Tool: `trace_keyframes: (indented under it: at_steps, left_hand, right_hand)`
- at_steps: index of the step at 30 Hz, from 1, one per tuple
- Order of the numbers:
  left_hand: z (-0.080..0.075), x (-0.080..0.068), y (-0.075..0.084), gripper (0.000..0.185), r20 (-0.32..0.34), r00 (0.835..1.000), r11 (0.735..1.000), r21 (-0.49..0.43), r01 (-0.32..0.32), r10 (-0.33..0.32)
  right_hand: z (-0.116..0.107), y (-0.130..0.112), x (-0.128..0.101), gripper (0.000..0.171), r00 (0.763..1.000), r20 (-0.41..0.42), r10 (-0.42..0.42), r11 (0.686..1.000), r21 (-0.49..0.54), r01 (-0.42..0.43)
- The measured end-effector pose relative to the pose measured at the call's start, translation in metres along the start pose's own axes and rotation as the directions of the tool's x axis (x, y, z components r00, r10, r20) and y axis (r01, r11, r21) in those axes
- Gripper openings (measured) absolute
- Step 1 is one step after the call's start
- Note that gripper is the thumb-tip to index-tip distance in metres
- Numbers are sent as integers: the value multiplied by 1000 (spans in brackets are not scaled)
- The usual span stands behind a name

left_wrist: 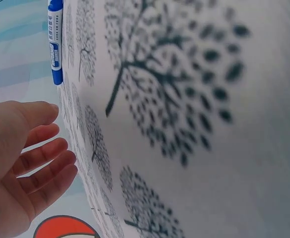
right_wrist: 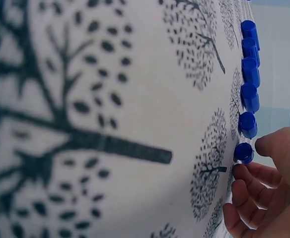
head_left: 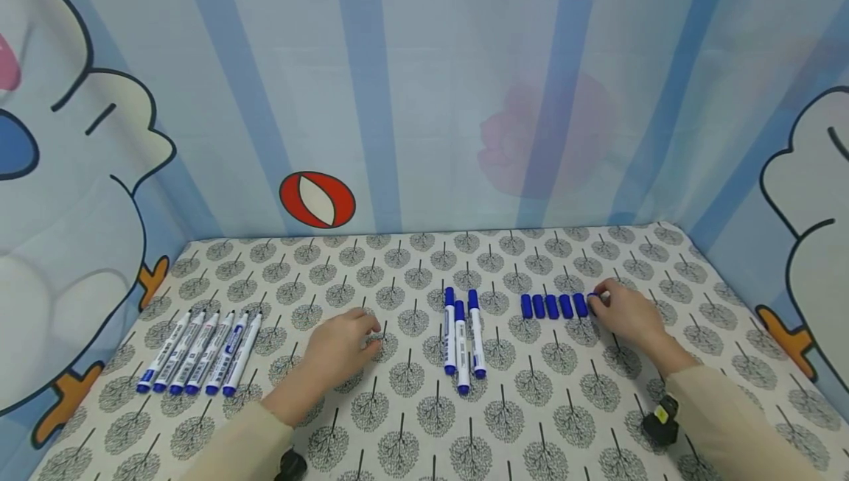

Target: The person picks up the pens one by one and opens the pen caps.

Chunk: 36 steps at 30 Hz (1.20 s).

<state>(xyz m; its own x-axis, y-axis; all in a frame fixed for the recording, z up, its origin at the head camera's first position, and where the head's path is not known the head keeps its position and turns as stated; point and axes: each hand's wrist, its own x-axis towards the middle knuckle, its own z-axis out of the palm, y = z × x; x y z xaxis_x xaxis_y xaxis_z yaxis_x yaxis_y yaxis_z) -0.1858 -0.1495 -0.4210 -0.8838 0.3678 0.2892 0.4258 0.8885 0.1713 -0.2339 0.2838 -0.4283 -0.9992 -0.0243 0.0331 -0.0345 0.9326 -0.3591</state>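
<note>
My right hand (head_left: 628,311) pinches a blue marker cap (right_wrist: 244,152) between thumb and fingertips at the right end of a row. Several more blue caps (head_left: 551,306) lie side by side to its left. Most of the held cap is hidden by the fingers in the head view. My left hand (head_left: 341,345) hovers over the cloth with relaxed, slightly bent fingers and holds nothing. Nearest it on the right are three capped whiteboard markers (head_left: 462,348), white with blue caps, one set lower than the others. In the left wrist view a marker (left_wrist: 55,44) shows beyond the thumb.
At the left, several uncapped markers (head_left: 199,352) lie in a slanted row, dark tips pointing away. A tree-print cloth (head_left: 404,422) covers the table. Behind it hangs a striped blue curtain (head_left: 424,98) with cartoon figures. A black wrist device (head_left: 661,422) sits below the right forearm.
</note>
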Motion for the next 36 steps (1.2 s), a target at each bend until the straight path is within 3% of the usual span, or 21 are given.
trace_keyframes:
  at_steps: [13,26,31,36]
  left_hand:
    - [4,12,18,15,-15,999,998,-48,-39,38]
    - [11,26,35,26,96,995,994,-107,38,-27]
    - [15,30,41,36,155,986,980,-179,92,-64]
    - [17,32,49,45,198,977,975,-191,116,-78]
  right_hand:
    - [0,-1,0,34,998,-59,-19,1000,19,20]
    - [-2,-6,-4,31,969,-162,-188,982,-4,190]
    - [-2,-13,-5,31,955,-171,-241,970,-45,237]
    - [0,-21,-7,31,943,-179,-281,960,-63,274]
